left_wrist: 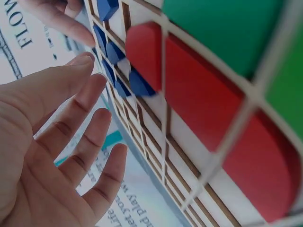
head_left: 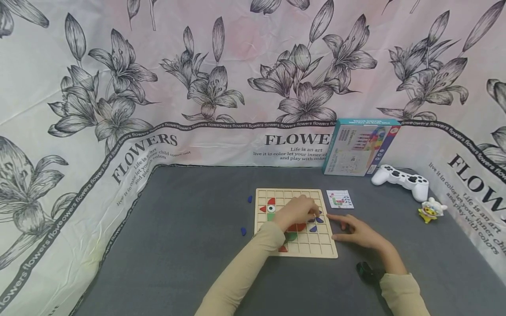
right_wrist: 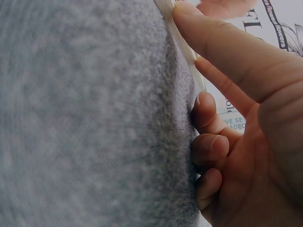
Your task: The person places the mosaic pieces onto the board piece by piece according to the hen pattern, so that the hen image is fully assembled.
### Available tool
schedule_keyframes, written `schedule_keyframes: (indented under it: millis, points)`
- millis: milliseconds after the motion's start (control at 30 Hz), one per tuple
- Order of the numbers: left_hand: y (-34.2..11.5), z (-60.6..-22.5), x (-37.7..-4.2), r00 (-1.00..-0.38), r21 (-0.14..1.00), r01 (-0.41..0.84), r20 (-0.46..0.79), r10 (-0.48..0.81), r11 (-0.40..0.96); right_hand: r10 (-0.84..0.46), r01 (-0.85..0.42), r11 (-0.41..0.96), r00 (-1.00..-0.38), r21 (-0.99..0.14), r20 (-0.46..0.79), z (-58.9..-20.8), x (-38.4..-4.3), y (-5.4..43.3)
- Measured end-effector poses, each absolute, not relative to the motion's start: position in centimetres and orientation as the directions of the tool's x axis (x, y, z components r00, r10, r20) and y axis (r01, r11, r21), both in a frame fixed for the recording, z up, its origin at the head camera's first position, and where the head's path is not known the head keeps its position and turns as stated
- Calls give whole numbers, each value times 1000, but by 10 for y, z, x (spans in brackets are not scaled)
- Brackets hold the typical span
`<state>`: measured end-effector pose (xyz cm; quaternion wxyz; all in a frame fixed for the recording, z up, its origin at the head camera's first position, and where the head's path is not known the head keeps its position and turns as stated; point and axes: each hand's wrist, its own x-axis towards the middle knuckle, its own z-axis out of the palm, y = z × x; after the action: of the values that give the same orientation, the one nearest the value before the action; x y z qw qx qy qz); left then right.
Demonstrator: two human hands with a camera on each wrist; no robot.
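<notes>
A wooden grid board (head_left: 322, 251) lies on the dark table, with red, green, blue and eye-marked pieces in its squares. My left hand (head_left: 297, 211) reaches over the board from the left, its fingertips by the blue pieces (head_left: 313, 229) near the right side. In the left wrist view its fingers are loosely bent, and no piece shows between thumb and index finger. A long red piece (left_wrist: 203, 109) lies close by. My right hand (head_left: 360, 232) touches the board's right edge with thumb and extended index finger; its other fingers are bent against the grey surface (right_wrist: 94, 118).
Two loose blue pieces (head_left: 250, 199) lie left of the board. A pattern card (head_left: 340, 199) sits at its upper right. Farther back stand a box (head_left: 361, 147), a white game controller (head_left: 400, 181) and a small figurine (head_left: 431, 210). A dark object (head_left: 364, 271) is beside the right wrist.
</notes>
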<state>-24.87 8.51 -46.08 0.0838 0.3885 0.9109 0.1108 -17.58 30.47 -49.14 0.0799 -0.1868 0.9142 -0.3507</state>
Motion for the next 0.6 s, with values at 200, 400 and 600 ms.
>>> schedule_keyframes:
  millis: [200,400,600]
  points:
    - [63,-460,-248,-718,305,654,-38,695,692,-389,-264,680,-921,-684,-32,-497,-179,310]
    - [38,-456,-249,-753,379,603,-20,657,702,-387,-265,683,-921,-681,-30,-497,-178,310]
    - [11,-455,-253,-774,446,576,28,632,685,-380,-248,690,-924,-681,-49,-495,-177,309]
